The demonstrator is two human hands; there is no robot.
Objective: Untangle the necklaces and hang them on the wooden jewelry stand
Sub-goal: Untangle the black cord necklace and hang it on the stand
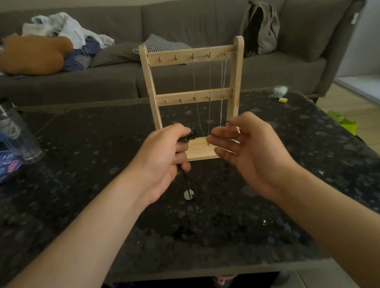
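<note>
left hand (168, 152) clenched on black cord necklace (187, 138), pendant (188, 194) dangling above table (95, 207) | right hand (240, 141) pinches other end, likely stretching it open for hanging | stand (197, 92) just behind, chains (210, 86) hung

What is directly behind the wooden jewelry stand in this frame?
A grey fabric sofa, with a black-and-white checked cushion showing beside the upper left post of the light wooden jewelry stand. Its top bar covers the cushion's lower edge.
</note>
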